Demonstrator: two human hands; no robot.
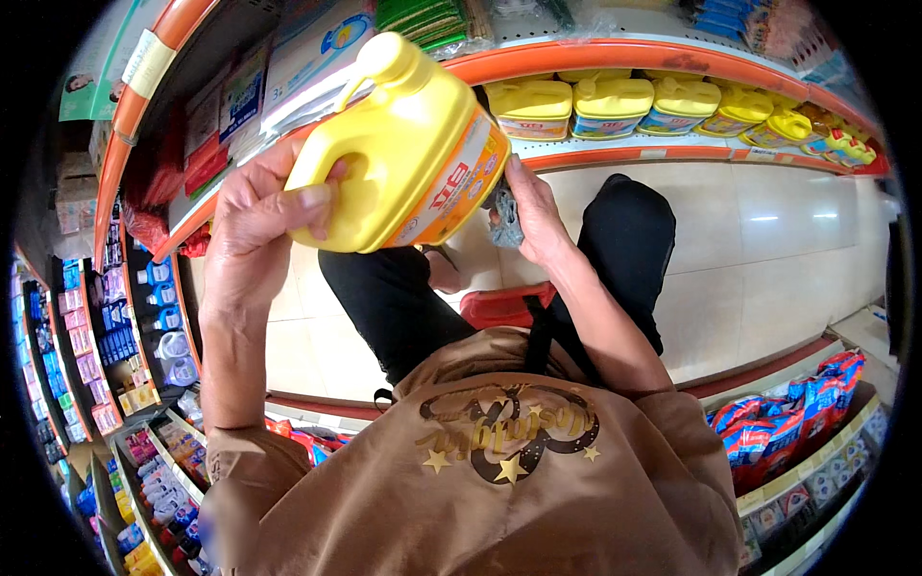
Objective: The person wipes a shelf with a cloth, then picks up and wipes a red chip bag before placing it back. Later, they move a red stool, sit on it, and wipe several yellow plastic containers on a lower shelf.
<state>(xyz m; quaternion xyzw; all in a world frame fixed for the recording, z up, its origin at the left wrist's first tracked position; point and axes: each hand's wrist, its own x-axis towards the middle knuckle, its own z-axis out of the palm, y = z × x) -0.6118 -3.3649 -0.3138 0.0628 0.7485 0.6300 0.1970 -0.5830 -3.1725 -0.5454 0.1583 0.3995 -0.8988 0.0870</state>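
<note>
My left hand point(263, 205) grips a yellow plastic jug point(360, 173) by its moulded side handle. The jug is tilted, with its yellow screw cap point(385, 54) towards the top of the view and its orange label facing up at me. In my right hand point(536, 209) is a crumpled grey cloth point(506, 219), at the jug's right side by its base. The jug hides part of that hand's fingers and of the cloth, so I cannot tell how firmly the cloth presses. A row of similar yellow jugs point(612, 108) stands on the low shelf ahead.
An orange-edged shelf point(619, 61) crosses above that row, bearing packaged goods. My knees point(627, 230) are bent over a red plastic stool point(500, 306) on the tiled floor point(763, 237). Blue-and-red bags point(785, 425) lie on the shelf behind me. Bottles point(162, 295) fill shelving at left.
</note>
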